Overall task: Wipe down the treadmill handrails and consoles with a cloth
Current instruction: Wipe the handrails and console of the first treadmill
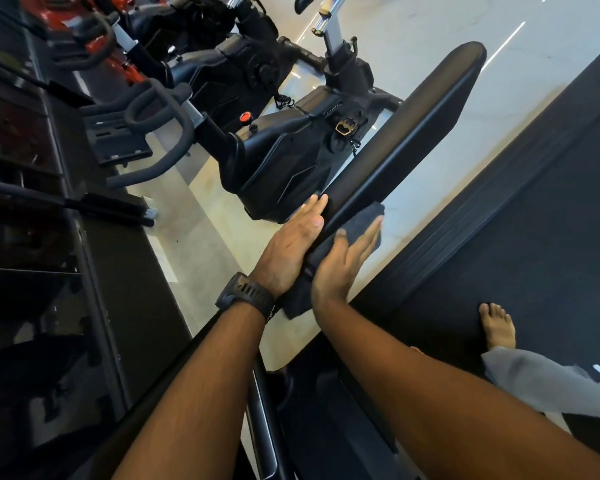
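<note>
Our right grip, fingers straight, is pressing the cloth flat against the handrail at its near end; our left grip is lying flat opposite. Soft and light, the cloth is likely wanting palm pressure, not pinching.

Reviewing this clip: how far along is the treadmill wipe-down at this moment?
Done: nothing can be confirmed; the handrail shows no visible clean mark. In hand: the right hand presses the dark cloth flat against the handrail's inner side near its close end, the left hand flat on the outer side. Left: likely the rail's far length; consoles are out of view.
</note>
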`<state>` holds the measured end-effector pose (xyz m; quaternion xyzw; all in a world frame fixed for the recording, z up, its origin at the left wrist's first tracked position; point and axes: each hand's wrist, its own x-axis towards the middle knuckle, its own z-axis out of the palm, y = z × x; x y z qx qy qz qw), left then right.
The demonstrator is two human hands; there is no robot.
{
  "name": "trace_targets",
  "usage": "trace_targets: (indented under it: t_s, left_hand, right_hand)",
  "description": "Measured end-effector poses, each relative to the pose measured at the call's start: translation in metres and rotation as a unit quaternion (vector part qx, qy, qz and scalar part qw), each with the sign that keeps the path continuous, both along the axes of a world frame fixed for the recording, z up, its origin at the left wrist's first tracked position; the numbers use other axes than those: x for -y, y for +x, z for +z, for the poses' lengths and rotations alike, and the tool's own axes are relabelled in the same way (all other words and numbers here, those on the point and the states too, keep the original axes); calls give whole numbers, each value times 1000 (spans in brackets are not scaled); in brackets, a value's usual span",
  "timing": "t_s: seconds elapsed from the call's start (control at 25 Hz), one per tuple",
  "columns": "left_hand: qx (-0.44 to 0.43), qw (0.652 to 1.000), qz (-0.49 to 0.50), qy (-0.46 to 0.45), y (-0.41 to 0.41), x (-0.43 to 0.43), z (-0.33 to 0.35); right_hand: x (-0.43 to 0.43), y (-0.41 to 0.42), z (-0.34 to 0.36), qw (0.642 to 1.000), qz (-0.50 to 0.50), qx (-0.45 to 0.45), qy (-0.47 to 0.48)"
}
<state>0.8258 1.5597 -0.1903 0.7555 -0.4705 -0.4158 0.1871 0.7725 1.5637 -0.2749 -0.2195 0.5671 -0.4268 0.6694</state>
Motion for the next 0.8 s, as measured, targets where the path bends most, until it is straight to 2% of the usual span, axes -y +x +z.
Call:
trace_targets:
  t_s: [0.04, 0.16, 0.2, 0.24, 0.28, 0.32, 0.36, 0.44, 0.48, 0.52, 0.56, 0.64, 0.68, 0.76, 0.8]
  left_hand:
    - [-4, 1000, -2, 0, 2, -1, 0]
    - [0, 1000, -11, -11, 7, -8, -1]
    - [-4, 1000, -7, -10, 8, -11, -2]
    - [-7, 1000, 0, -8, 10, -14, -3]
    - [-8, 1000, 6, -8, 11, -18, -3]
    - [-3, 1000, 7, -8, 11, -22, -2]
    - [2, 1000, 3, -9, 11, -24, -1]
    - [3, 1000, -1, -8, 12, -26, -1]
    - [-3, 1000, 5, -9, 13, -26, -1]
    - [-10, 1000, 13, -8, 14, -28, -1]
    - [-16, 1000, 21, -5, 15, -29, -1]
    - [-22, 999, 32, -2, 17, -33, 0]
    - [-18, 999, 30, -4, 18, -36, 0]
    - [-5, 1000, 21, -5, 21, -39, -2]
    - [-6, 1000, 24, -3, 22, -40, -3]
  right_hand:
    - [-11, 2, 7, 1000, 13, 17, 0]
    - [-39, -1, 10, 987, 20, 4, -161]
    - [-30, 1, 2, 988, 5, -14, -155]
    - [-19, 4, -2, 995, -5, -27, -99]
    - [-14, 8, 1, 999, -7, -15, -29]
    - [-17, 11, 4, 1000, 3, 8, 3]
    - [-30, 10, 10, 999, 18, 14, -22]
    - [-51, 2, 22, 991, 37, 9, -129]
    - [-48, 0, 18, 987, 21, 6, -159]
    - [-37, 3, 8, 989, 3, -9, -149]
    - [-26, 8, 2, 995, -14, -20, -95]
    - [-26, 16, 5, 999, -18, 16, 22]
    - [-41, 16, 9, 1000, 3, 30, 5]
    - [-66, 7, 20, 994, 45, 35, -94]
    - [-64, 4, 13, 991, 35, 37, -127]
